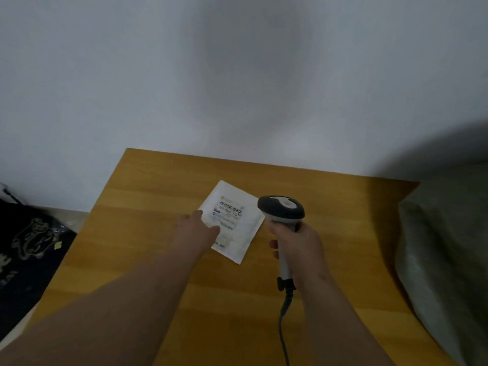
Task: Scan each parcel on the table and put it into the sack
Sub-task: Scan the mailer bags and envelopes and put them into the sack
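Observation:
A flat white parcel (239, 228) with a barcode label facing up lies on the wooden table (148, 249). My left hand (196, 229) rests on the parcel's left edge, thumb and fingers laid over its corner. My right hand (298, 247) grips the handle of a barcode scanner (281, 207), whose dark head hovers just right of the label. The scanner's cable runs down toward me. A grey-green sack (443, 249) sits at the table's right side.
A black bag with a pale printed figure (31, 241) lies on the floor to the left of the table. A plain white wall stands behind the table's far edge.

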Tool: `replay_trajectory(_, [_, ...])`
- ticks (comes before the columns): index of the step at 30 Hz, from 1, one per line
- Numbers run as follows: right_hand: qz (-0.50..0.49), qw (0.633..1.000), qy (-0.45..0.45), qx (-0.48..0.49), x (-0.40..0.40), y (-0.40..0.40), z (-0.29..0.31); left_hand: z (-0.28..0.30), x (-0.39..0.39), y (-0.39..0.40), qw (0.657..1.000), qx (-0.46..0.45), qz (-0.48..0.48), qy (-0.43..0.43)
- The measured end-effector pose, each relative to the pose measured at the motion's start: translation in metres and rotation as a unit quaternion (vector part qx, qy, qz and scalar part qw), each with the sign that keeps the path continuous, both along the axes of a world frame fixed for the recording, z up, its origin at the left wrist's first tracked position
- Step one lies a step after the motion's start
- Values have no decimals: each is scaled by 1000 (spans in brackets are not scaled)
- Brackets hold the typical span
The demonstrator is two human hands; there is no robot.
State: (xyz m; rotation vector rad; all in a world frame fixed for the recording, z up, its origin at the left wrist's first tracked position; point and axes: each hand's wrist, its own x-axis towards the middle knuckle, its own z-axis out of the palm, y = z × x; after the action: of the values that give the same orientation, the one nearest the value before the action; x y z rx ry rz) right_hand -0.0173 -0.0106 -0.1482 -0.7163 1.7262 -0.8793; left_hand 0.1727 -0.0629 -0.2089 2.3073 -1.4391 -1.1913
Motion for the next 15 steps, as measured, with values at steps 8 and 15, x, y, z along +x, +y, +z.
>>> replay_trajectory(8, [-11, 996, -66, 58, -1, -26, -41, -24, -3, -29, 992, 42, -14, -116])
replay_trajectory(15, [-32, 994, -80, 68, 1, -23, -46, -41, -3, -34, 995, 49, 23, -86])
